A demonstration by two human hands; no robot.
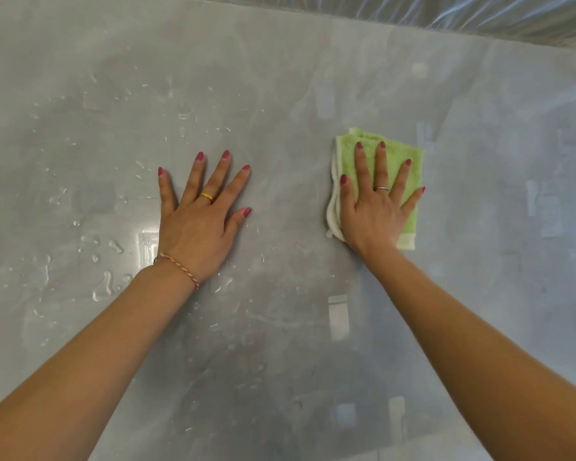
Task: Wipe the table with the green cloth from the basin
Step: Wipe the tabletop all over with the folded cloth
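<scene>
A folded green cloth (409, 168) with a pale edge lies flat on the glossy grey table (280, 94), right of centre. My right hand (376, 207) presses down on it with fingers straight and spread. My left hand (200, 221) rests flat on the bare table to the left, fingers spread, touching nothing else. Water drops and streaks (107, 284) cover the table's left and middle parts. No basin is in view.
The table's far edge runs across the top right, with crinkled clear plastic sheeting (479, 15) behind it. The right part of the tabletop shows reflections and few drops.
</scene>
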